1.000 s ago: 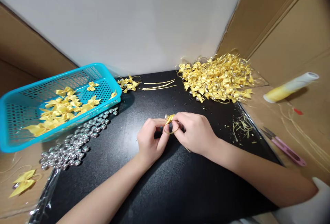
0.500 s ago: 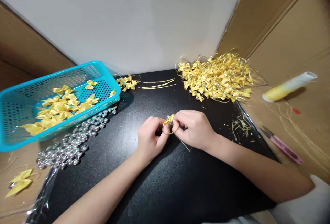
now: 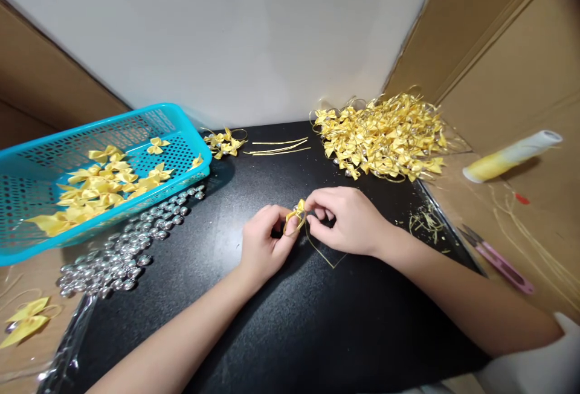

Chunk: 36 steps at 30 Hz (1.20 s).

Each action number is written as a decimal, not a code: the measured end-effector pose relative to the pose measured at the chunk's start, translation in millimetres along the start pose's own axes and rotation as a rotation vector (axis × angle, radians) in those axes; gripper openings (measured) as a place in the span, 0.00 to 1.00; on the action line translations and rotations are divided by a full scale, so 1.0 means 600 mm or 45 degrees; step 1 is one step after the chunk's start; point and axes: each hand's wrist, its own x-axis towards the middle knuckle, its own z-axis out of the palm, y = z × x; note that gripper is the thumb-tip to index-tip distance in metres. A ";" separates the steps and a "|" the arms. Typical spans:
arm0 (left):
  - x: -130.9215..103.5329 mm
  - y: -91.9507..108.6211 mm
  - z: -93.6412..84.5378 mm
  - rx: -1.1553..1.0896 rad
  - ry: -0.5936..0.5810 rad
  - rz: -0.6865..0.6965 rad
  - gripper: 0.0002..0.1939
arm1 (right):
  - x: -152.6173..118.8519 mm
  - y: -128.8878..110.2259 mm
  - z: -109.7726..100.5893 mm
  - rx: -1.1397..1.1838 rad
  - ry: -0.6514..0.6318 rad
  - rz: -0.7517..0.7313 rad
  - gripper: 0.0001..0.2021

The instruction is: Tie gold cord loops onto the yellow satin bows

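Note:
Between thumb and fingers, my left hand (image 3: 267,240) pinches a small yellow ribbon bow (image 3: 301,206) with a silvery bead and a looped gold cord. My right hand (image 3: 347,222) is at the bow's right side, thumb and forefinger close together at the cord. A thin gold cord (image 3: 332,264) hangs below the right fingers in a bent line over the black tabletop (image 3: 281,333). Exactly how the cord runs between the fingertips is too small to make out.
A turquoise basket (image 3: 199,152) holds yellow bows; silver bells or beads (image 3: 118,255) lie along it. Finished-looking bows (image 3: 385,134) are heaped at back right, a few more (image 3: 224,142) at back left beside cut cords (image 3: 278,147). Pink-handled snips (image 3: 502,264) and a yellow-white tube (image 3: 512,155) lie right.
My right hand has shifted slightly right and up, away from the left. The cord loop at the bow looks narrower, and more of the hanging cord shows. The left hand stays in place.

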 end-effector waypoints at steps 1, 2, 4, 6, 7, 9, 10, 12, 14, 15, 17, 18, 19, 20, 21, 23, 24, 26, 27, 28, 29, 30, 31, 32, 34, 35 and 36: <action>0.000 0.000 0.000 0.004 -0.001 0.007 0.09 | 0.000 -0.002 -0.001 -0.051 -0.010 -0.008 0.04; 0.001 0.000 0.000 0.010 -0.007 0.020 0.09 | 0.000 -0.003 -0.001 -0.102 -0.017 -0.018 0.04; 0.001 0.000 0.001 0.029 -0.027 0.058 0.08 | 0.000 -0.004 0.000 -0.188 -0.026 -0.046 0.06; 0.001 0.000 0.000 0.049 -0.048 0.090 0.07 | 0.001 -0.002 0.004 -0.221 -0.029 -0.084 0.09; 0.001 0.001 0.000 0.051 -0.052 0.096 0.07 | 0.001 0.000 0.006 -0.209 -0.018 -0.093 0.11; 0.002 0.002 0.000 0.038 -0.043 0.079 0.07 | 0.002 0.006 0.011 -0.141 0.034 -0.081 0.12; 0.002 0.003 0.000 0.022 -0.033 0.060 0.07 | 0.002 0.008 0.014 -0.099 0.072 -0.061 0.12; 0.002 0.005 0.001 -0.027 -0.024 -0.003 0.08 | 0.003 0.011 0.019 -0.033 0.121 -0.002 0.11; 0.002 0.005 0.004 -0.104 -0.043 -0.118 0.09 | 0.006 0.009 0.019 0.012 0.061 0.094 0.10; 0.001 0.004 0.005 -0.149 -0.065 -0.188 0.09 | 0.009 0.006 0.015 0.030 -0.011 0.160 0.09; 0.001 0.002 0.006 -0.238 -0.109 -0.330 0.11 | 0.012 0.000 -0.002 0.056 -0.174 0.269 0.08; 0.002 0.001 0.006 -0.272 -0.124 -0.383 0.11 | 0.012 -0.002 -0.016 0.056 -0.215 0.293 0.08; 0.002 0.000 0.005 -0.310 -0.127 -0.428 0.12 | 0.008 -0.004 -0.032 0.043 -0.214 0.299 0.06; 0.002 -0.001 0.005 -0.353 -0.135 -0.464 0.12 | -0.001 -0.003 -0.050 0.009 -0.172 0.316 0.05; 0.003 -0.001 0.004 -0.400 -0.147 -0.501 0.11 | -0.015 -0.001 -0.069 -0.041 -0.116 0.347 0.05; 0.004 -0.003 0.004 -0.526 -0.154 -0.579 0.10 | -0.063 0.013 -0.106 -0.194 0.020 0.469 0.05; 0.005 -0.003 0.005 -0.597 -0.147 -0.623 0.10 | -0.096 0.024 -0.121 -0.293 0.077 0.566 0.06; 0.006 -0.002 0.008 -0.739 -0.116 -0.704 0.11 | -0.174 0.052 -0.141 -0.550 0.183 0.747 0.08; 0.006 -0.001 0.009 -0.801 -0.107 -0.734 0.11 | -0.214 0.067 -0.146 -0.692 0.216 0.819 0.10; 0.006 0.000 0.011 -0.851 -0.111 -0.752 0.12 | -0.253 0.081 -0.148 -0.811 0.238 0.868 0.12; 0.007 0.002 0.013 -0.891 -0.123 -0.758 0.12 | -0.287 0.093 -0.147 -0.917 0.256 0.917 0.14; 0.006 0.004 0.014 -0.920 -0.143 -0.753 0.12 | -0.316 0.102 -0.145 -0.996 0.263 0.947 0.15; 0.006 0.005 0.015 -0.937 -0.168 -0.736 0.11 | -0.339 0.108 -0.141 -1.049 0.273 0.961 0.16; 0.005 0.007 0.015 -0.945 -0.193 -0.712 0.11 | -0.355 0.112 -0.137 -1.059 0.289 0.965 0.16; 0.003 0.008 0.015 -0.940 -0.239 -0.661 0.08 | -0.371 0.113 -0.130 -0.965 0.340 0.929 0.15; 0.002 0.009 0.015 -0.934 -0.254 -0.639 0.06 | -0.373 0.113 -0.126 -0.924 0.370 0.899 0.14; 0.001 0.009 0.014 -0.927 -0.267 -0.622 0.05 | -0.373 0.113 -0.123 -0.897 0.409 0.869 0.14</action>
